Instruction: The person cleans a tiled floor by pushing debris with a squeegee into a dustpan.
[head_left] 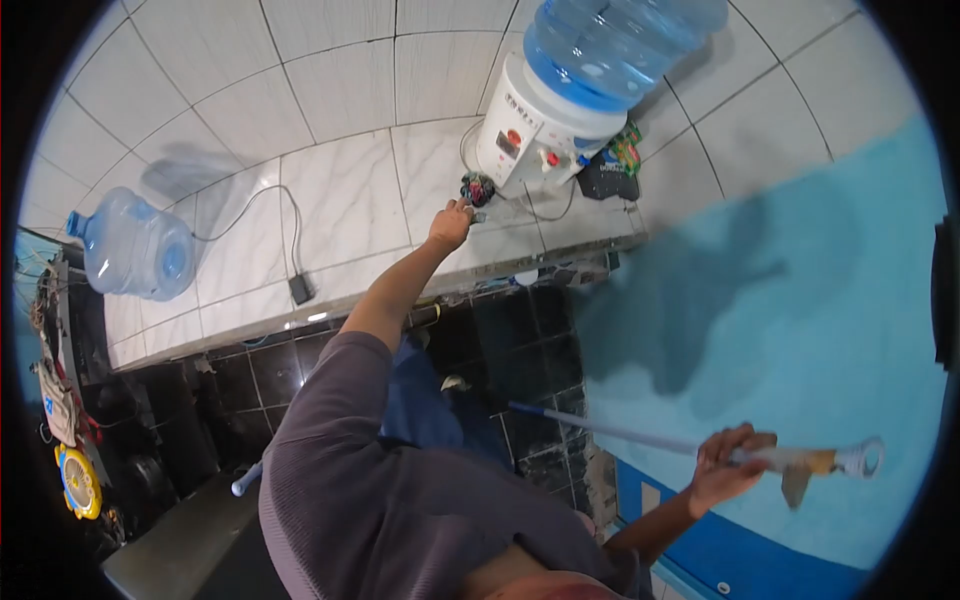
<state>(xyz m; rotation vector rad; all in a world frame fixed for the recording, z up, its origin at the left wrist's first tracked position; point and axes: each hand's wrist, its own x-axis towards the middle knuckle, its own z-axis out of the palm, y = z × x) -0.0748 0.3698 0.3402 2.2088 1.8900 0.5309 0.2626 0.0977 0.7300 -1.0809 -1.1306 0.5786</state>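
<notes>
Shirt (430, 500); hands (729, 464) at pole (610, 430), bundle (478, 187).

The water bottle (620, 50) got cut off up top, and the pole (630, 433) end by the right hand (728, 466) was kinda blurry tbh.

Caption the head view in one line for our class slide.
Left hand beside a dark multicoloured bundle near a white plastic water dispenser, right hand gripping a long pale pole.

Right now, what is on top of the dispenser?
A jug sits on the dispenser; its mouth end is covered, and its far end is cut off by the picture's edge.
</notes>
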